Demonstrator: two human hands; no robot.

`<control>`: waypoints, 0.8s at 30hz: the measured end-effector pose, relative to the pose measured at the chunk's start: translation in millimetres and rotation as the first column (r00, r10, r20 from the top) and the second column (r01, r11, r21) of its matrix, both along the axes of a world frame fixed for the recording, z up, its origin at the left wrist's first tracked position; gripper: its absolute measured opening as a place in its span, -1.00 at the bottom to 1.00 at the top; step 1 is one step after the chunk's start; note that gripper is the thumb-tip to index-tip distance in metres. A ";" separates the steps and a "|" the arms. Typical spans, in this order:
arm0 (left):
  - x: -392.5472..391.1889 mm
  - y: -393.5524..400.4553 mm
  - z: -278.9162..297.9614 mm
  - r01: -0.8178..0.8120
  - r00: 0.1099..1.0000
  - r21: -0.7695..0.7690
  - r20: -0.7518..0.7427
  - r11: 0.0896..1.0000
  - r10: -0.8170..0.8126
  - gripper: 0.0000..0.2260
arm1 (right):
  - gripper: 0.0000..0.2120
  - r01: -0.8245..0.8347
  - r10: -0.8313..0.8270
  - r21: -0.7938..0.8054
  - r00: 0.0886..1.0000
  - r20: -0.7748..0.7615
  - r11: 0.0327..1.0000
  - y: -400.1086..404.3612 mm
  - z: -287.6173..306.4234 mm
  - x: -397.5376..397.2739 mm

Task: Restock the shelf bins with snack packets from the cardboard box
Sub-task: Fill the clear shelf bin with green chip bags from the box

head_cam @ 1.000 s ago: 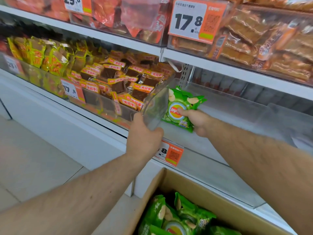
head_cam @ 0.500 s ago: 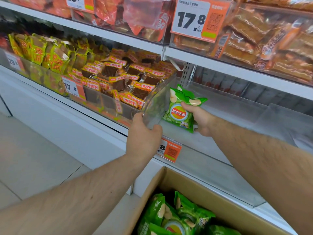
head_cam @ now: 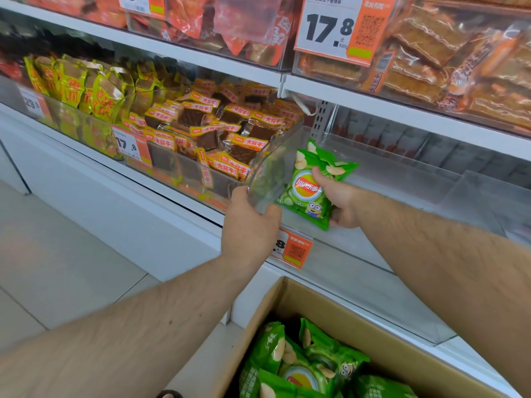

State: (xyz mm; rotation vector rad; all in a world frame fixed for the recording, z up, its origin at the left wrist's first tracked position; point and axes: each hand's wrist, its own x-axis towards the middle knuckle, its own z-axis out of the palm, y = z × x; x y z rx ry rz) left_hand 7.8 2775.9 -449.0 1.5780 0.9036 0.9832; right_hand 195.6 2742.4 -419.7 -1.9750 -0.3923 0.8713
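My right hand (head_cam: 340,201) grips a green chip packet (head_cam: 311,186) upright inside the empty clear bin (head_cam: 402,196) on the middle shelf, at its left end. My left hand (head_cam: 248,228) is closed on the clear curved bin divider (head_cam: 268,179) at the bin's front left corner. Below, an open cardboard box (head_cam: 382,320) holds several more green chip packets (head_cam: 304,360).
The neighbouring bin to the left is full of brown snack packets with orange labels (head_cam: 212,130), then yellow-green packets (head_cam: 77,84). Orange price tags (head_cam: 291,248) hang on the bin fronts. The upper shelf (head_cam: 402,109) carries orange packets. Light floor tiles lie at left.
My right hand has pushed the green packet slightly deeper and lower into the bin beside the divider. My left hand stays gripping the divider.
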 end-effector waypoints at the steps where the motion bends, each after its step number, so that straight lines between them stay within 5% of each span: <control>1: -0.1 -0.2 0.3 0.001 1.000 -0.003 0.000 1.000 -0.001 -0.79 | -0.42 0.004 -0.004 -0.009 1.000 0.016 1.000 -1.4 1.2 -0.7; 6: -4.0 0.4 7.3 0.020 0.999 -0.035 -0.030 0.999 -0.021 -0.69 | -0.49 -0.006 0.007 -0.032 1.000 0.019 0.999 -10.0 9.5 -6.4; 8: -8.8 -2.2 13.5 -0.083 0.988 0.175 -0.113 0.981 0.103 -0.50 | -0.51 -0.017 0.018 -0.026 0.999 0.037 1.000 -18.8 16.5 -8.7; 10: -18.7 -13.2 23.7 -0.146 0.976 0.492 -0.070 0.858 0.206 -0.45 | -0.39 -0.014 0.017 -0.034 0.997 0.077 0.999 -29.3 24.3 -12.1; 12: -29.6 -28.8 35.3 -0.023 0.997 0.645 -0.045 0.764 0.067 -0.51 | -0.24 0.000 0.003 -0.028 0.993 0.115 1.000 -42.5 32.3 -19.4; 15: -45.6 -55.6 39.4 0.398 0.915 0.516 -0.284 0.758 -0.287 -0.68 | -0.26 0.079 -0.043 -0.061 0.893 0.448 0.995 -71.6 38.9 -35.1; 17: -52.5 -70.9 38.2 0.599 0.768 0.342 -0.502 0.724 -0.397 -0.68 | -0.50 0.107 -0.063 -0.006 0.634 0.771 0.994 -97.5 40.5 -55.4; 19: -55.1 -82.3 32.2 0.695 0.611 0.158 -0.645 0.701 -0.460 -0.68 | -0.81 -0.055 -0.095 0.126 0.390 0.916 0.990 -127.5 34.4 -89.6; 20: -55.8 -86.9 26.9 0.716 0.550 0.099 -0.690 0.691 -0.471 -0.72 | -0.92 -0.150 -0.098 0.156 0.337 0.936 0.976 -142.7 26.6 -108.5; 22: -57.4 -95.5 13.6 0.754 0.469 0.053 -0.741 0.655 -0.480 -0.80 | -0.90 -0.231 -0.008 0.093 0.345 0.938 0.969 -171.0 3.2 -138.8; 24: -61.4 -104.5 0.9 0.787 0.394 0.004 -0.773 0.616 -0.498 -0.81 | -0.80 -0.181 0.204 -0.131 0.484 0.851 0.975 -194.1 -27.7 -154.3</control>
